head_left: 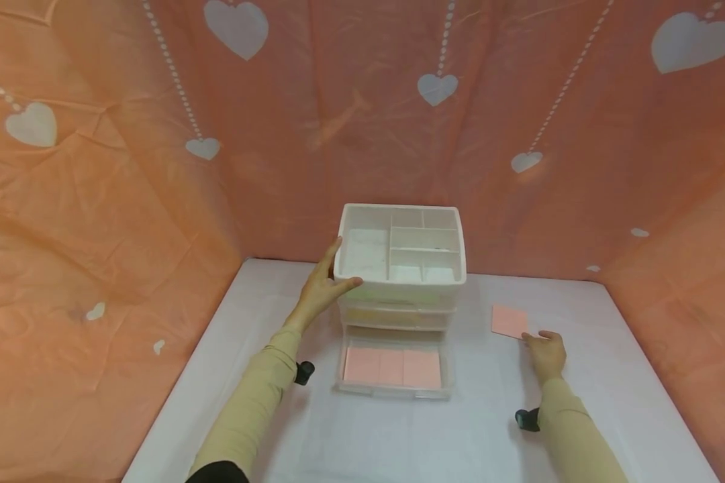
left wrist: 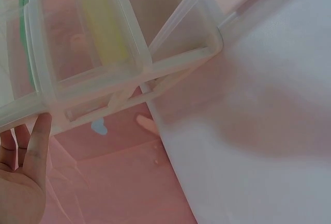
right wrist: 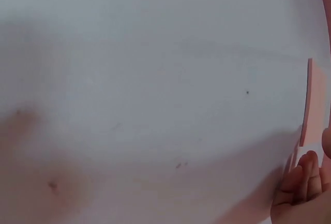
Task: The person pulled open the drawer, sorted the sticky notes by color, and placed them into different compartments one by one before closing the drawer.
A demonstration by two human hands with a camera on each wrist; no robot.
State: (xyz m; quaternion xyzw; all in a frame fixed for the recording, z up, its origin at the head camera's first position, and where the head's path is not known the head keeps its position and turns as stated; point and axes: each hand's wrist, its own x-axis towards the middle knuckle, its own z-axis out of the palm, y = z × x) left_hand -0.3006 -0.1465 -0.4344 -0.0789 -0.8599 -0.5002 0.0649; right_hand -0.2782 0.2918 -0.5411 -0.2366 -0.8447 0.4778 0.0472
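A white plastic drawer organizer stands at the back middle of the white table; its top tray has several compartments. Its bottom drawer is pulled out and lined with pink note pads. My left hand lies flat against the organizer's left side, thumb across the front corner. In the left wrist view the straight fingers rest against the organizer's translucent frame. My right hand pinches the near corner of a pink note pad lying on the table right of the organizer. The right wrist view shows the curled fingers at the pad's edge.
Orange cloth with white hearts walls the table at the back and on both sides. The two upper drawers are closed. Bare table surface lies in front of the open drawer and around the pad.
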